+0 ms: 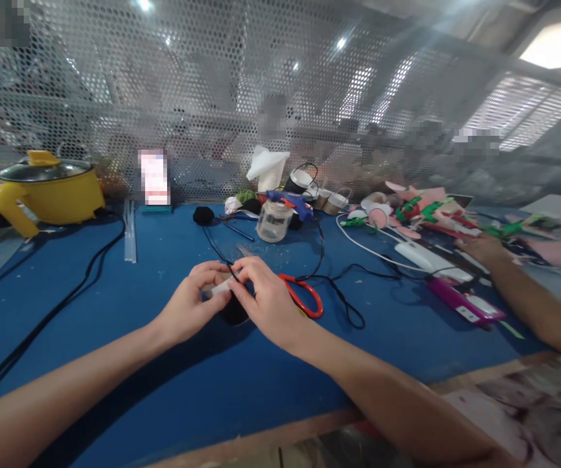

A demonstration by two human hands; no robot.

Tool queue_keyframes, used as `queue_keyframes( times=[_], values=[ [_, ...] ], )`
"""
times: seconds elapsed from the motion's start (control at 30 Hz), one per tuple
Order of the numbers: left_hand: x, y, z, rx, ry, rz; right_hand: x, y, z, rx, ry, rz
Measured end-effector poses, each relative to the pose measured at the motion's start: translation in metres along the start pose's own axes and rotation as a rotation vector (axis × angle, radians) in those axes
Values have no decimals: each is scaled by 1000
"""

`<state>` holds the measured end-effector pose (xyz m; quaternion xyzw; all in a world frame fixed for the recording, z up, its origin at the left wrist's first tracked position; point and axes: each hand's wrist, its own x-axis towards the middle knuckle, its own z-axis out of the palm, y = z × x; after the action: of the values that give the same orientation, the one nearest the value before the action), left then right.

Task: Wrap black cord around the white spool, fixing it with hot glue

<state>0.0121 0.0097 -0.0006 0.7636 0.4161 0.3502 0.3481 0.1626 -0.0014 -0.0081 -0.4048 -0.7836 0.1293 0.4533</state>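
A blue, felt-like table top [173, 364] with a bare wooden front edge runs up to a wall of perforated grey metal mesh [212, 97]. Near its middle the left hand [190, 305] and the right hand [265, 302] meet, fingertips pressed together on a small white flat piece [220, 286] that sits over a round black ball of yarn [234, 312]; a thin black strand crosses the pinch. Just right of the right hand lie scissors with glossy red-orange loop handles [304, 296]. Behind stand a clear glass jar [274, 221] and a blue hot glue gun [290, 201]. At far left sits a glossy yellow electric pot with a glass lid [49, 188]. Another person's forearm [528, 299] rests at right, beside a magenta rectangular case [465, 305]. No writing is legible.
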Motion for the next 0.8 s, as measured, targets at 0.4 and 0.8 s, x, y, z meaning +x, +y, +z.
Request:
queue_keyframes(
  times=[0.4,0.8],
  values=[
    [0,-6,-7,-247,-12,-83,36,11,-66,18,253,154],
    [-4,-16,-11,-78,-43,-45,111,98,-99,121,81,869]
  ],
)
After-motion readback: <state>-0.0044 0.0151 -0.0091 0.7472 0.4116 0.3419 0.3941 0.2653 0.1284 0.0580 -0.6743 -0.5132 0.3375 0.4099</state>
